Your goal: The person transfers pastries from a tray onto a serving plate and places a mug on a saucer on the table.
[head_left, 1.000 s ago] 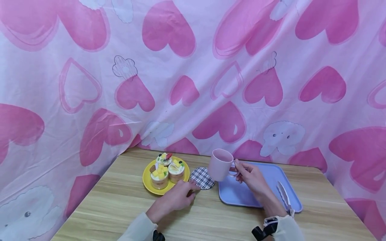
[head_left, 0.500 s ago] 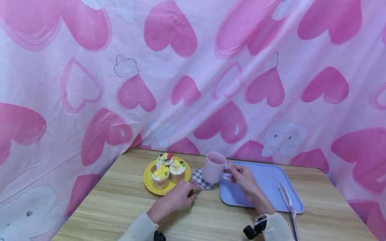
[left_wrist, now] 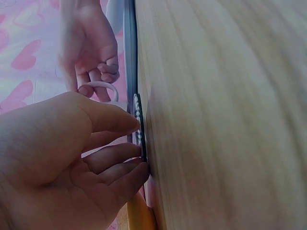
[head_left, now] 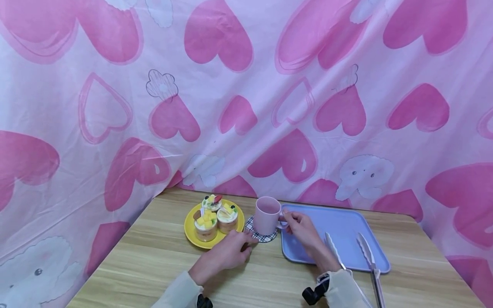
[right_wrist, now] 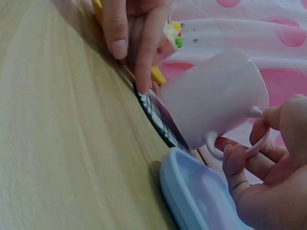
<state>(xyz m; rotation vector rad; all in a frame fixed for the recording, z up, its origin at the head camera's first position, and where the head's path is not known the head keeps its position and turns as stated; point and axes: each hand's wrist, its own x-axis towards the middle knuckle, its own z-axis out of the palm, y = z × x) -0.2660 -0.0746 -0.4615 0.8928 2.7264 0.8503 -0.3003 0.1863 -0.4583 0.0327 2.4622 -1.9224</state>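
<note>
My right hand [head_left: 301, 229] grips the handle of a pink mug [head_left: 265, 217], its fingers curled through and round it. The mug is close over a round black-and-white checked coaster [head_left: 249, 224], with its base overlapping the cloth pattern. In the right wrist view the mug [right_wrist: 216, 93] leans, and the coaster [right_wrist: 160, 120] shows beneath it. My left hand [head_left: 227, 252] lies at the coaster's near left edge, one extended fingertip touching it. From the left wrist view, the left hand [left_wrist: 72, 153] has its fingertips at the coaster's thin rim [left_wrist: 139, 120].
A yellow plate [head_left: 189, 234] with several fruit-topped dessert cups [head_left: 206, 231] stands left of the coaster. To the right is a blue tray [head_left: 331, 218], with metal tongs [head_left: 375, 273] lying over its near edge. A pink heart-patterned cloth [head_left: 231, 158] hangs behind the wooden table [head_left: 146, 261].
My right hand has brought the mug left and down, from above the tray's edge to over the coaster. More of the tongs now shows. The left hand has stayed at the coaster.
</note>
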